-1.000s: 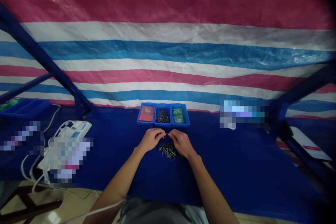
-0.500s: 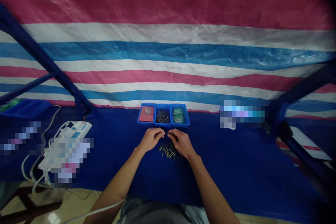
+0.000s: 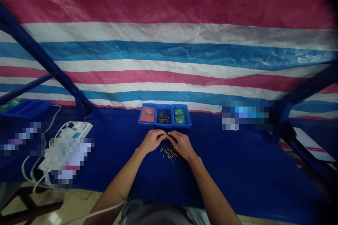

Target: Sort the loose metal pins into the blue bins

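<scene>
Over the blue tabletop, my left hand [image 3: 153,141] and my right hand [image 3: 181,144] meet fingertip to fingertip, both closed in a pinch. A thin metal rod between them is almost wholly hidden by the fingers. Just below the fingertips lies a loose pile of thin metal rods [image 3: 169,152], gold and dark in colour, partly covered by my right hand. Beyond the hands stand three joined blue bins: the left bin [image 3: 147,124] holds a red packet [image 3: 146,115], the middle bin [image 3: 164,125] dark thin rods [image 3: 164,116], the right bin [image 3: 181,125] green-and-clear packets [image 3: 180,116].
A white power strip [image 3: 79,130] with tangled cables sits at the left, near blurred items. Another blue tray [image 3: 34,108] is at the far left. Blue frame posts [image 3: 44,58] rise on both sides, before a striped sheet [image 3: 169,52]. A white panel [image 3: 313,144] is at the right.
My fingertips have come together, and the thin rod that showed between them is now mostly hidden. My right hand has shifted slightly left. The pile and bins stay put.
</scene>
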`<state>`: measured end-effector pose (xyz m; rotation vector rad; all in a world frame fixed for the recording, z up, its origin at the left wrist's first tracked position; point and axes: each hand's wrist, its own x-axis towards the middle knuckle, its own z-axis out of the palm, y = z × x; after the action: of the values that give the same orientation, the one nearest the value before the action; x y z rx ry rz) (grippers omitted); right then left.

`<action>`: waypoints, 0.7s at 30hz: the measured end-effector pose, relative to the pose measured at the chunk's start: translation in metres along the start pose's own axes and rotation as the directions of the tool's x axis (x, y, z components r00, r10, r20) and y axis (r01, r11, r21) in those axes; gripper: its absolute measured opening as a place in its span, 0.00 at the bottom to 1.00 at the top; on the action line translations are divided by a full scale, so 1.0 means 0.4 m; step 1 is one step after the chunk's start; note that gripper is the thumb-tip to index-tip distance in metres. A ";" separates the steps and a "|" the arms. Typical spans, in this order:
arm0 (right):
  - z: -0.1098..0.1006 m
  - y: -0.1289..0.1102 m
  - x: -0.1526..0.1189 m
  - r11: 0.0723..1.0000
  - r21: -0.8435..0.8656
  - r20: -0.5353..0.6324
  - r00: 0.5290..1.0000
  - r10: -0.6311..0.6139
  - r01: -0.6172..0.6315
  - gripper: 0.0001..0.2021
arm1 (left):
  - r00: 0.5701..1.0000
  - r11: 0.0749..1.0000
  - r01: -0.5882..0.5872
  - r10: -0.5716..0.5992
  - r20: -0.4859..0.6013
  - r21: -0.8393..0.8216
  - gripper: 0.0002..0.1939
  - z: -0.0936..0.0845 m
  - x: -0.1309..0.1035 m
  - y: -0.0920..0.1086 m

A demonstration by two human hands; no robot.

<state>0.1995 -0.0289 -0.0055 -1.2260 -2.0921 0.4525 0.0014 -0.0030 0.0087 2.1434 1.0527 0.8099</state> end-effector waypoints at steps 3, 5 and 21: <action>-0.004 -0.004 0.001 0.999 -0.047 0.027 1.000 -0.014 0.015 0.12 | 1.000 1.000 -0.002 0.002 -0.002 -0.003 0.14 -0.001 0.001 0.000; -0.007 -0.007 0.002 0.998 -0.052 0.036 0.999 -0.021 0.023 0.13 | 1.000 1.000 -0.002 0.002 -0.006 -0.013 0.14 0.000 0.001 0.000; -0.018 -0.013 0.013 0.998 -0.040 0.032 0.999 -0.044 0.046 0.14 | 1.000 1.000 -0.018 0.018 0.000 -0.012 0.15 -0.001 0.002 0.011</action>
<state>0.1995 -0.0272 0.0048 -1.1992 -2.1602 0.4133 0.0033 -0.0044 0.0125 2.1458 1.0282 0.8225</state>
